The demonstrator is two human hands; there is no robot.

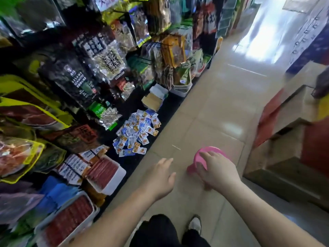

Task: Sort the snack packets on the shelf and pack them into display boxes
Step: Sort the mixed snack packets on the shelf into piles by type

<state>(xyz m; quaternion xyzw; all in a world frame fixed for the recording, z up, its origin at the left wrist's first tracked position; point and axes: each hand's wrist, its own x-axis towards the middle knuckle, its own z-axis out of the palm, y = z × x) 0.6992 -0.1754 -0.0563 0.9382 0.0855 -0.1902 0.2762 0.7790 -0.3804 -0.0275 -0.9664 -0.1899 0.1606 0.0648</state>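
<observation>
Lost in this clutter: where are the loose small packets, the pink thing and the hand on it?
small packets [137, 132]: head view, heap's middle.
pink thing [212, 149]: head view, top rim.
right hand [219, 169]: head view, hand's back.

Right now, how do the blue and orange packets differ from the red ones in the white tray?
The blue and orange packets lie loose and jumbled; the red packets stand in neat rows inside a white tray. The first mix colours; the second are all red. Both rest on the dark shelf.

2 hands [161, 177] [218, 171], 1 pink item [211, 150], 2 white trays [119, 177] [93, 210], 1 loose pkt pile [137, 132].
</observation>
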